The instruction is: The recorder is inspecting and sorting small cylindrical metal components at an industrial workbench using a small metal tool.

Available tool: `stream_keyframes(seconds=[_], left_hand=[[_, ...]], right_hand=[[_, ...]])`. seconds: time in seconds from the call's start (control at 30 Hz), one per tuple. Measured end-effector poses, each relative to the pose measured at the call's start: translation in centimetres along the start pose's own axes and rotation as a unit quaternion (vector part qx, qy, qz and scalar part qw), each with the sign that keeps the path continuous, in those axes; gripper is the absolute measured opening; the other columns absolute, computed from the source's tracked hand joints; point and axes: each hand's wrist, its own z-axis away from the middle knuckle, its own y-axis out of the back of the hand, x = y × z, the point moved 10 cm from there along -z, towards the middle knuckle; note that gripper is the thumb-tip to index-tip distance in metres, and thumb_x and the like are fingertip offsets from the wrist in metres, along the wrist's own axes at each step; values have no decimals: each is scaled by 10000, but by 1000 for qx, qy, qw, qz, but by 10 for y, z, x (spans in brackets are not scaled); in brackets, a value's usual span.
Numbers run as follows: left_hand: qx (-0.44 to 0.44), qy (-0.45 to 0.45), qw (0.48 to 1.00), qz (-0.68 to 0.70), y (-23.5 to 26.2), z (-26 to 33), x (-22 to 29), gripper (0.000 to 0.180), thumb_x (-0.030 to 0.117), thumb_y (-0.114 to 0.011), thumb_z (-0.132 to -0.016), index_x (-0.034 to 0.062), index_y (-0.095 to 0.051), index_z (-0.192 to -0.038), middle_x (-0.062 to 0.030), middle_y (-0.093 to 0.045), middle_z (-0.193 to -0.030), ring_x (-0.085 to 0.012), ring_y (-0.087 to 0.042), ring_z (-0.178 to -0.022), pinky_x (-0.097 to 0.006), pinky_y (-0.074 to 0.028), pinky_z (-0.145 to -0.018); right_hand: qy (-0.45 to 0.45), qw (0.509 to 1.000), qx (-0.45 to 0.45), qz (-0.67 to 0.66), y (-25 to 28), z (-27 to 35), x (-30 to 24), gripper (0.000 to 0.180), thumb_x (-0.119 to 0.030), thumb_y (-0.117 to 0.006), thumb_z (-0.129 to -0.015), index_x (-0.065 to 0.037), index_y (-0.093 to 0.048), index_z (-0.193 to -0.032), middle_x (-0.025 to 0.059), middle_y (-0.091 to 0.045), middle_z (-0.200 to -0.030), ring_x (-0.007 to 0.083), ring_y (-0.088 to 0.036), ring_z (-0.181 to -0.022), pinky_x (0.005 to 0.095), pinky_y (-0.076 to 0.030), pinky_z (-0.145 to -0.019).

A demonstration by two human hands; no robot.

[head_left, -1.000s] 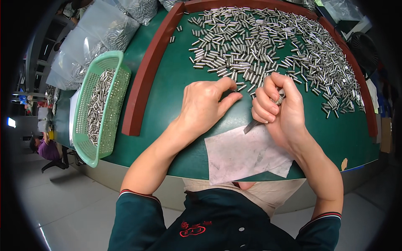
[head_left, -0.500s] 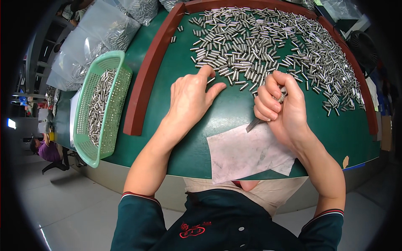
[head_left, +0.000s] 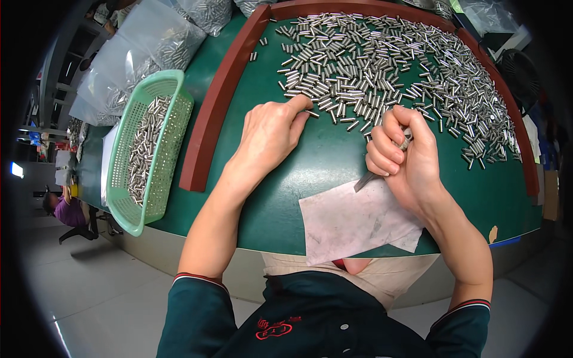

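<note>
Many short, shiny metal pins (head_left: 340,89) lie scattered over the green tabletop. At their near left edge, my left hand (head_left: 271,131) is closed in a pinch, thumb and forefinger on one loose metal pin (head_left: 313,114). My right hand (head_left: 406,149) is wrapped around a dark flat metal tool (head_left: 364,181); its flat end sticks out below the fist and the rest is hidden by the fingers. Something shiny shows between the right thumb and fingers, too covered to name. Under that hand lies a smudged pale pink cloth (head_left: 358,218).
A reddish-brown raised border (head_left: 218,101) frames the pins. Left of it stands a green plastic basket (head_left: 160,179) with more pins inside. Clear bags (head_left: 134,45) of metal parts lie behind the basket. A dark fan (head_left: 518,74) is at the right. Another person (head_left: 70,210) sits far left.
My left thumb and forefinger have come together on the pin, which were apart before. My right hand keeps its grip on the tool. The whole view has shifted slightly.
</note>
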Motion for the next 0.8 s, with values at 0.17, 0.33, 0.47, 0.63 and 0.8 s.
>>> stream_keyframes(seconds=[0.17,0.33,0.47,0.63,0.8], left_hand=[[-14,22,1000,7,-1,-1,2,132,119,-603,-751,65,-589,-870,-122,-467,-482,-270,-485,-451,-361,-367,-468],[-9,90,962,257,-5,-2,-9,154,167,-604,-797,23,-548,-793,29,-413,-526,-81,-375,-454,-243,-306,-442],[-127,221,566,784,-33,10,7,85,130,-538,-854,70,-477,-850,-40,-477,-762,-15,-258,-505,-138,-244,-439],[-166,230,576,766,-48,18,10,173,77,-539,-841,39,-547,-1009,-60,-537,-826,-19,-303,-505,-142,-269,-449],[-151,244,608,740,-47,17,7,163,77,-544,-837,23,-551,-991,-68,-563,-849,-31,-333,-518,-163,-297,-481]], right_hand=[[1,1000,1,0,-1,0,0,312,-263,-343,-856,-125,-291,-581,-23,-266,-452,80,-221,-400,232,-210,-410],[4,1000,8,-1,1,0,-1,312,-263,-346,-855,-124,-292,-581,-23,-268,-452,81,-221,-399,231,-214,-410],[5,1000,6,0,3,-1,0,323,-279,-350,-862,-125,-293,-583,-23,-269,-452,81,-220,-398,233,-214,-411],[-4,1000,-5,-9,0,-1,2,324,-276,-340,-862,-125,-292,-579,-22,-266,-451,83,-217,-394,234,-207,-404],[-1,1000,2,-10,0,2,-1,322,-268,-340,-858,-125,-295,-573,-23,-266,-448,83,-217,-393,232,-203,-400]])
